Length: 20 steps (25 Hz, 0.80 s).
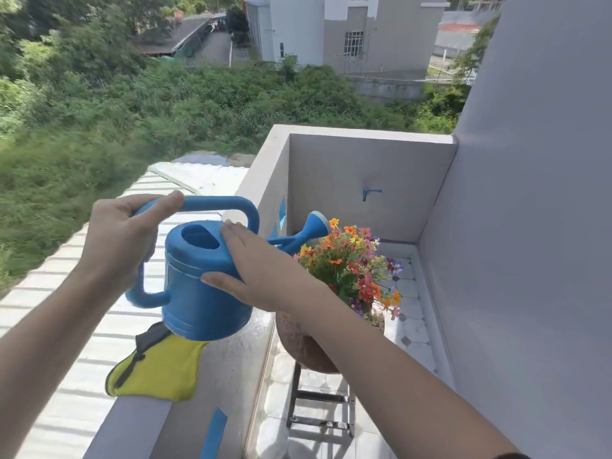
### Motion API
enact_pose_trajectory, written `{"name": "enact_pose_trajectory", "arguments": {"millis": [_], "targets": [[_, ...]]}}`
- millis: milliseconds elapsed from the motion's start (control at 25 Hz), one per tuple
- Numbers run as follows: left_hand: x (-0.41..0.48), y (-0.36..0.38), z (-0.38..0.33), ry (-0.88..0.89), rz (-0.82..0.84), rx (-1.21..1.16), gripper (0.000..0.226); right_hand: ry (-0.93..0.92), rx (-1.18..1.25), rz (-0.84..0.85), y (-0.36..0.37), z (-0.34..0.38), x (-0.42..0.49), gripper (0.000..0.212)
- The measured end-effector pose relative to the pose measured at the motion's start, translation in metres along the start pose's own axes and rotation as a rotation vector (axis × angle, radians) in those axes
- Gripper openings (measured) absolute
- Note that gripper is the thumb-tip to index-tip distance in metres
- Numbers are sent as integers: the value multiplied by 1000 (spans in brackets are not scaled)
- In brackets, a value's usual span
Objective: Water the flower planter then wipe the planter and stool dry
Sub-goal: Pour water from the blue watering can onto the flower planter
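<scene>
A blue plastic watering can (202,293) hangs above the balcony ledge, its spout rose (318,224) level with the flower tops. My left hand (122,240) grips the rear of its top handle. My right hand (261,273) lies flat against the can's right shoulder, fingers spread. The brown planter (301,346), full of orange, red and purple flowers (354,266), rests on a dark stool (318,405) with metal rungs, right of the ledge. A yellow cloth (159,372) with a dark patch lies on the ledge under the can.
The white parapet ledge (218,376) runs from bottom centre up to the corner, with strips of blue tape (213,435) on it. A blue tap (369,193) sticks out of the back wall. A white wall (530,226) closes the right side; the floor is tiled.
</scene>
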<state>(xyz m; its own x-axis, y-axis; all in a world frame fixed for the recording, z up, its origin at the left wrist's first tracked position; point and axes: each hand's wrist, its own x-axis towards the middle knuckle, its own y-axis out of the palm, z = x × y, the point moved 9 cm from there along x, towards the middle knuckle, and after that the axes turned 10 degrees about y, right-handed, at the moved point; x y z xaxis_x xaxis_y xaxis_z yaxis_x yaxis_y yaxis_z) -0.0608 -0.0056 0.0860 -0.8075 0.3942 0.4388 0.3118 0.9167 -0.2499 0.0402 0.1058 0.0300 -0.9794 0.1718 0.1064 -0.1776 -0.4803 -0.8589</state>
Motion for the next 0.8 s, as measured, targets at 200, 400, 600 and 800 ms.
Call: {"name": "enact_pose_trajectory", "arguments": {"millis": [200,400,600,800], "targets": [[-32,-16,34,-48,-270,-36,30,-50,-97,56,13,0,21,67],[-44,-27,59,-101,-481,161,44,-9,-81,74,51,-17,66,59],[-46,-23,112,-179,-627,148,38,41,-2,117,97,-27,110,55],[-54,-13,159,-180,-694,123,28,15,-16,176,133,-47,138,55]]}}
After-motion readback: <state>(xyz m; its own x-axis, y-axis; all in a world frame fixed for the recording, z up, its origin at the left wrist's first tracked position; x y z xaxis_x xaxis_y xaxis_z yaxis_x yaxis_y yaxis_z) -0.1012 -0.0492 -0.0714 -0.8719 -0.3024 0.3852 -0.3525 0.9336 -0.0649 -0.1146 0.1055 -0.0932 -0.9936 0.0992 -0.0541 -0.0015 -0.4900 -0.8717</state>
